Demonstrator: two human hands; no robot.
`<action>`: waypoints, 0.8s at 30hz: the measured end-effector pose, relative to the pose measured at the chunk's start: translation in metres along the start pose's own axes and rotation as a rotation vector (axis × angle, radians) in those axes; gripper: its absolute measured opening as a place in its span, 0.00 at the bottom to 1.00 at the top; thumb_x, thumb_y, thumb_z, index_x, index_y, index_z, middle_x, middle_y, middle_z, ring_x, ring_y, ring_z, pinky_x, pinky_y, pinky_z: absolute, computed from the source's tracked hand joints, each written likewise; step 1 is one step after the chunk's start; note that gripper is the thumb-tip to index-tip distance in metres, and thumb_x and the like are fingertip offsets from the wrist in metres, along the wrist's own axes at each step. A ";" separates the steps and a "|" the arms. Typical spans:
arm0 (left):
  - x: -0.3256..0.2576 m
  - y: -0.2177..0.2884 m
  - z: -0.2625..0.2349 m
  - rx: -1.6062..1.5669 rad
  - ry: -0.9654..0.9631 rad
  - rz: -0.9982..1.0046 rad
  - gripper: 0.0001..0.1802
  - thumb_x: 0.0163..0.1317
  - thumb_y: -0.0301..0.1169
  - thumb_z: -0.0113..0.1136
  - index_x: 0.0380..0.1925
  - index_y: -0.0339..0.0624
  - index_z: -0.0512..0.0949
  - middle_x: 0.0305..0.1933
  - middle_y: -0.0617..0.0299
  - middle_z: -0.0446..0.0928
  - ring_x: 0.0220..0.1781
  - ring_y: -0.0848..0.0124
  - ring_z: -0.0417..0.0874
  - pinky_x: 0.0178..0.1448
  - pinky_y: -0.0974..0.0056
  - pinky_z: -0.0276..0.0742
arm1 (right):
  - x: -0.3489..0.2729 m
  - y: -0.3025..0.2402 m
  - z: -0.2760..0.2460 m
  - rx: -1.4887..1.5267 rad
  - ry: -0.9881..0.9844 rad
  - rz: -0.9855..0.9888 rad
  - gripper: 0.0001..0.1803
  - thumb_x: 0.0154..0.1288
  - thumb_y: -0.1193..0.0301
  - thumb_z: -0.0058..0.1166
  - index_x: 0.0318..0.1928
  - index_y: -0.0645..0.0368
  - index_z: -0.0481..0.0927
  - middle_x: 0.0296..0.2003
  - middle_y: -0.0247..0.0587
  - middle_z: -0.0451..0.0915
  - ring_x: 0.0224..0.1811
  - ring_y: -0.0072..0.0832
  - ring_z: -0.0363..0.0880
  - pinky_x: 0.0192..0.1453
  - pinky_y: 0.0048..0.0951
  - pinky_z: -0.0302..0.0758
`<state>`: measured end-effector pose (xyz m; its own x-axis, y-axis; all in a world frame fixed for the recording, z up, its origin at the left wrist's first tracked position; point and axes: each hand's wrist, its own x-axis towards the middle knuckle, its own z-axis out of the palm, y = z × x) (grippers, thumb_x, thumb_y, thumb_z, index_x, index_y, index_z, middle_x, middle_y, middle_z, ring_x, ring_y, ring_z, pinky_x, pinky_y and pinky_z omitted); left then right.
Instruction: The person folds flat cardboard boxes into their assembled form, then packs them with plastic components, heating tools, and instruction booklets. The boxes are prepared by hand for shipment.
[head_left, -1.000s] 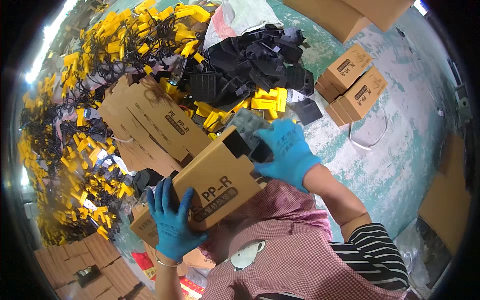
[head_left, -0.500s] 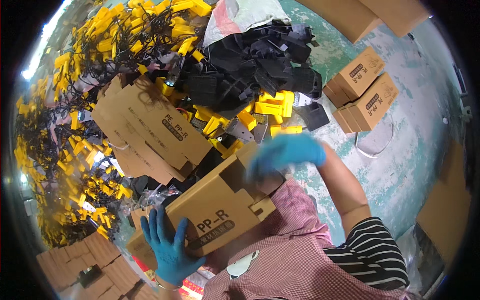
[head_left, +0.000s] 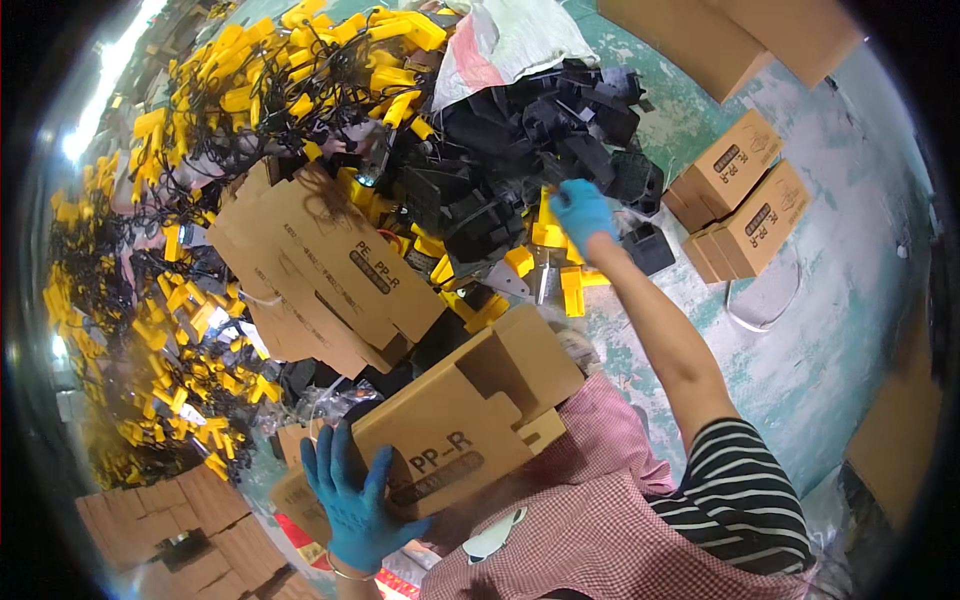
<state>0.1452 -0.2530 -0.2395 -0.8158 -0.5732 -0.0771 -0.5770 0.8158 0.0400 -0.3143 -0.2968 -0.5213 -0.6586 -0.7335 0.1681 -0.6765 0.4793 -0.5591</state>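
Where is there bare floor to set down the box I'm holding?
Bare teal floor lies on the right, beyond the two small cartons, and near the right arm. Left of the right hand it is crowded: black parts, yellow parts, flat cartons. The left hand steadies the box.

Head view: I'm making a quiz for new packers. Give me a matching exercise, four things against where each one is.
Things:
1. left hand
2. right hand
3. two closed cartons
4. white sack

Places:
A. at the top, behind the heap of black parts
B. flat on the open carton on the lap
C. stretched out to the yellow parts
D. on the green floor, to the right

Pairs: 1-B, 2-C, 3-D, 4-A
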 end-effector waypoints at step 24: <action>-0.012 0.033 -0.008 -0.131 0.205 0.186 0.55 0.22 0.47 0.82 0.62 0.58 0.74 0.73 0.42 0.60 0.73 0.40 0.61 0.77 0.34 0.51 | -0.154 -0.070 -0.298 2.191 0.224 -0.101 0.17 0.77 0.66 0.40 0.25 0.49 0.64 0.22 0.24 0.61 0.17 0.16 0.59 0.32 0.24 0.64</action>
<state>0.1353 -0.2198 -0.2293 -0.8914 -0.4291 0.1459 -0.4060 0.8991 0.1635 -0.2637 -0.0738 -0.2658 -0.7802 -0.5851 0.2212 0.5205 -0.8034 -0.2890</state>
